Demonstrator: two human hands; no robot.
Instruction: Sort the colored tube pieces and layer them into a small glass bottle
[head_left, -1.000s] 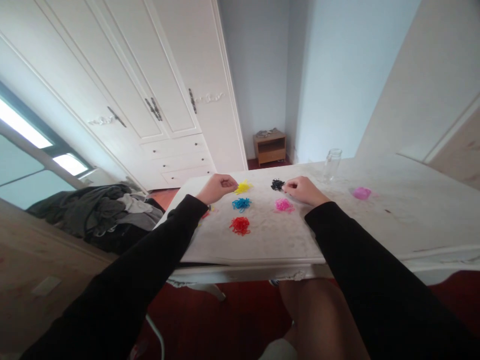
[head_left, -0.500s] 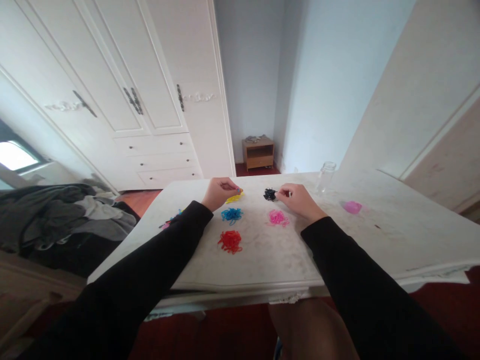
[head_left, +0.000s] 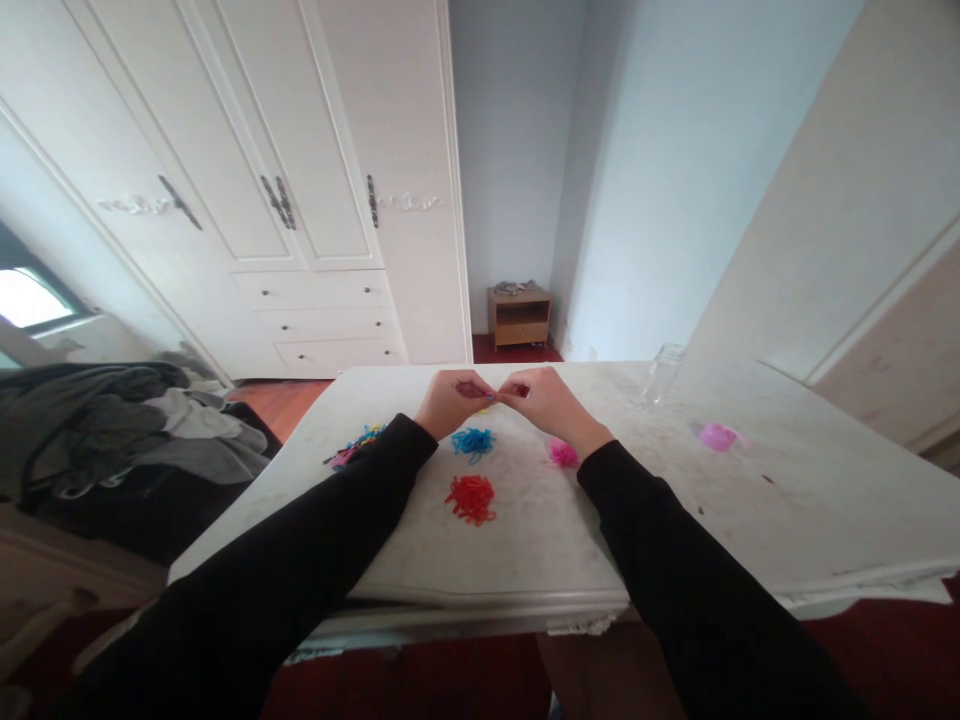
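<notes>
My left hand (head_left: 456, 398) and my right hand (head_left: 538, 396) meet fingertip to fingertip over the far part of the table. Both are closed in a pinch. A speck of blue shows at my left fingertips, seemingly from small rubber bands; what my right fingers pinch is too small to make out. Just below the hands lies a pile of blue rubber bands (head_left: 473, 443), with red rubber bands (head_left: 472, 499) nearer me. Pink rubber bands (head_left: 562, 454) sit under my right wrist. A bit of yellow rubber bands (head_left: 484, 408) peeks out beneath the fingers. The black pile is hidden.
Mixed-colour rubber bands (head_left: 361, 440) lie at the left of the white table (head_left: 540, 545). To the right stand a clear glass jar (head_left: 663, 377) and a pink lump (head_left: 718, 437). Clothes (head_left: 195, 430) are heaped beyond the left edge.
My right hand has left the black rubber bands and moved left to meet my left hand. My left hand has shifted slightly right. The view has tilted a little.
</notes>
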